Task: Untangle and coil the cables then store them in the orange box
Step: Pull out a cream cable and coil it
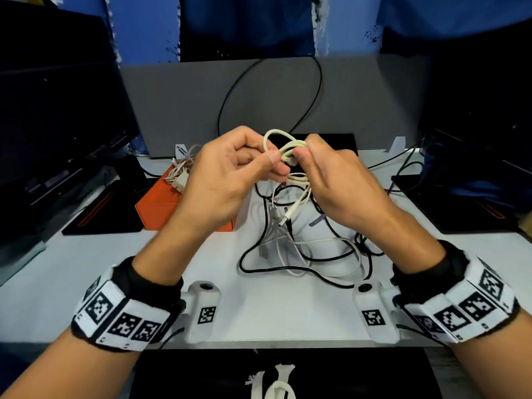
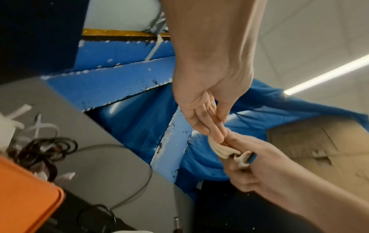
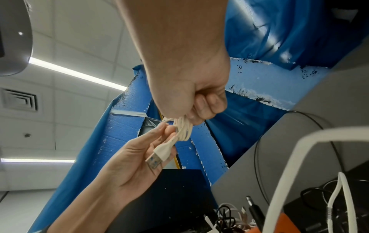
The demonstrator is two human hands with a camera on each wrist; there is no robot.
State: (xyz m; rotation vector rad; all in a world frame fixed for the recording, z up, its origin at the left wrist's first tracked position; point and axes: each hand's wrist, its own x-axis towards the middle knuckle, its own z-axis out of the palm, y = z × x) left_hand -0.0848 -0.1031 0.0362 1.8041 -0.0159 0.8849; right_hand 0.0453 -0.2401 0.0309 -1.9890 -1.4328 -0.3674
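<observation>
1. The orange box point(image 1: 161, 203) sat at the table's point(image 1: 259, 312) left, already holding a cable bundle.
2. The left hand point(image 1: 230, 171) pinched the cream cable point(image 1: 285, 148), apparently steadying its loops.
3. The right hand point(image 1: 336, 174) clenched the coil, keeping it wound above the tangle point(image 1: 302, 254).

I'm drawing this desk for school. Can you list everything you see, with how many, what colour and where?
cream cable: one, cream, partly coiled, held up between both hands
cable tangle: several, black and white, on the table under the hands
orange box: one, orange, left of the tangle, some pale cables already in it
table: one, white
monitors: two, black, one on each side
grey panel: one, behind the table
left hand: pinches the cream cable
right hand: grips the coil
</observation>
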